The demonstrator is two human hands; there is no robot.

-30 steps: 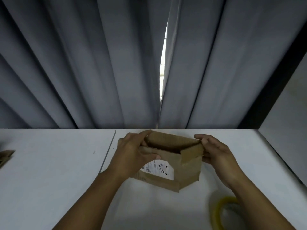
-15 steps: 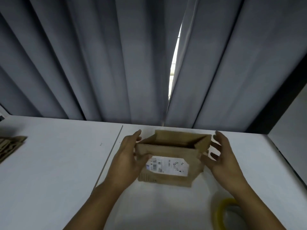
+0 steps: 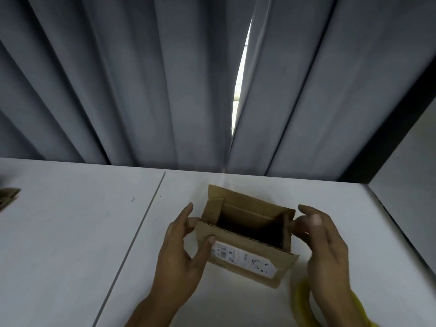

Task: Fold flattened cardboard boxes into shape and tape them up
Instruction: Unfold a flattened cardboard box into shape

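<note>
view: head
left hand (image 3: 179, 253): grips the box's left end, thumb on the front panel
right hand (image 3: 325, 246): fingers curled at the right flap; blurred, can't tell the grasp
cardboard box (image 3: 245, 254): between both hands, opening up, on table (image 3: 70, 232)
tape roll (image 3: 298, 300): yellow, beside right wrist
flat cardboard (image 3: 8, 197): far left of left hand

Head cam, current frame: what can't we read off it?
All in the head view:
- cardboard box: the inside is in deep shadow, so the bottom flaps and any tape are unreadable.
- label: the print is too small and blurred.
- right hand: motion blur makes contact with the right flap unclear.
- yellow tape roll: cut off by the bottom edge and partly behind the right forearm.
- cardboard stack: cut off by the left edge.
</note>
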